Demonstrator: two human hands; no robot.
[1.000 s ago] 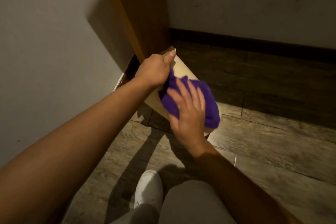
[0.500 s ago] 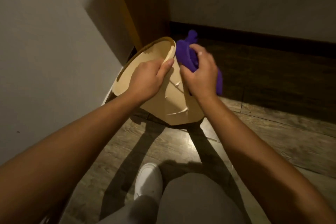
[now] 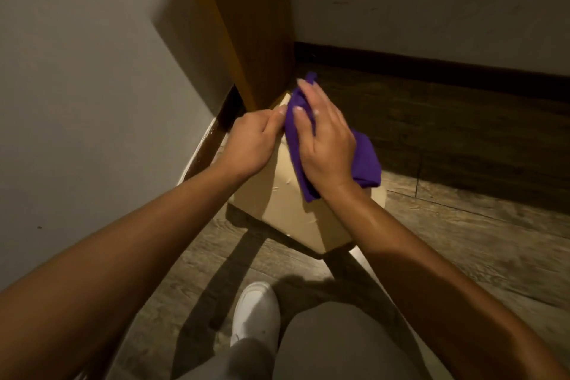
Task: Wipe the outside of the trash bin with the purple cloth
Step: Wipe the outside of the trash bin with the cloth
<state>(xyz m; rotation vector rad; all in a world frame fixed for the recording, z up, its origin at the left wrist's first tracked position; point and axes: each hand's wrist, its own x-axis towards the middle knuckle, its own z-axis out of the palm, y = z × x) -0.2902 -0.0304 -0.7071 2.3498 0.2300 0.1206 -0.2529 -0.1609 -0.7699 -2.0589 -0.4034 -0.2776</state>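
Nearest the camera: one white lace-up shoe (image 3: 256, 315) and a grey trouser leg (image 3: 324, 345), both on the grey-brown wood-plank floor (image 3: 462, 241). Next, beyond the shoe: a beige, smooth-sided plastic trash bin (image 3: 287, 213), tipped over on the floor with its flat base corner toward the camera and its rim toward the corner of the room. Left hand (image 3: 251, 145): closed over the bin's upper edge, steadying it. Right hand (image 3: 327, 145): fingers spread flat, pressing a soft purple fabric cloth (image 3: 364, 160) against the bin's outer wall; the cloth is draped over that side, one end bunched above the fingertips. Handling, as judged: bin light, hollow and stiff, its smooth wall liable to slide or roll under wiping pressure, so a hold at the rim suits it best; cloth limp, prone to bunching, best kept spread under the palm. Surroundings: a brown wooden post or door edge (image 3: 243, 25) stands just behind the bin and crowds its far side; grey wall (image 3: 92, 71) at left; dark skirting board (image 3: 431, 68) along the far wall. Far face of the bin is hidden.
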